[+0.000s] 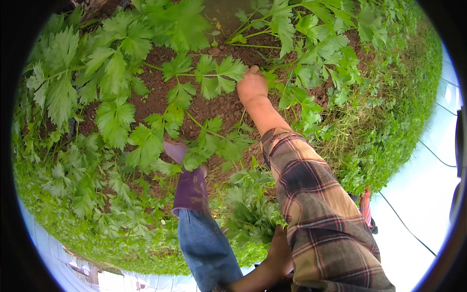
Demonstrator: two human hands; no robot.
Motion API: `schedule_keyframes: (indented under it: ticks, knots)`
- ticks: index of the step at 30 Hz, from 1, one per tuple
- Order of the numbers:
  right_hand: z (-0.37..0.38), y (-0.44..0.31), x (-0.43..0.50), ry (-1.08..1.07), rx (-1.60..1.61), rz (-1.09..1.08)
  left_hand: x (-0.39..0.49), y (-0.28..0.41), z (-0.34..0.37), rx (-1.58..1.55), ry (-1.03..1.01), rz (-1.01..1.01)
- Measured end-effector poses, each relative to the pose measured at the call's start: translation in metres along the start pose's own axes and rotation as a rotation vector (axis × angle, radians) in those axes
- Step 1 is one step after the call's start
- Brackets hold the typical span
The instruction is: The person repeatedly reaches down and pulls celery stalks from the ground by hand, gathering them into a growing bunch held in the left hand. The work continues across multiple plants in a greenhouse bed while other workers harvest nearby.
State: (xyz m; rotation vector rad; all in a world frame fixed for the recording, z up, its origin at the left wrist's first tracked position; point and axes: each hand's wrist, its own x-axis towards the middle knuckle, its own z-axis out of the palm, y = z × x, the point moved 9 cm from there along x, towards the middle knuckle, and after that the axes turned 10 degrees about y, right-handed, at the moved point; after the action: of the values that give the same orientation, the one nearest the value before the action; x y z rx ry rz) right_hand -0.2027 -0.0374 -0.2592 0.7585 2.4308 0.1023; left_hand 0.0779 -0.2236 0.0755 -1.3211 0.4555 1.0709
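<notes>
Low among leafy green plants that look like celery (317,54), my right hand (252,85) is curled against the brown soil (215,109). A thin green stalk (279,66) meets its fingers, though the fingertips are hidden. A leafy stem (219,75) reaches almost to my knuckles from the left. My left hand (280,244), partly covered by my plaid right sleeve (310,189), is closed around a bunch of cut-looking celery (251,215) near my body. The lower ends of that bunch are out of sight.
My purple boot (190,189) stands in the soil between plants, below my jeans leg (206,244). Dry grass (346,135) lies to the right. Pale plastic sheeting (405,219) with thin cables edges the bed. A red striped item (366,206) shows behind my sleeve.
</notes>
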Motion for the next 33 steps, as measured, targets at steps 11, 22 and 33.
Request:
schedule_keyframes:
  ticks: [11,22,33]
  knots:
    - [-0.003,0.004,0.012,-0.112,0.176,0.044,0.008,-0.031,-0.022,-0.093,0.005,-0.104]
    - [-0.003,0.024,0.003,-0.121,0.249,0.058,0.01,-0.017,-0.019,-0.095,0.205,-0.077]
    - [-0.086,0.061,-0.163,0.289,0.454,-0.393,-0.029,0.066,0.098,2.092,-0.097,0.833]
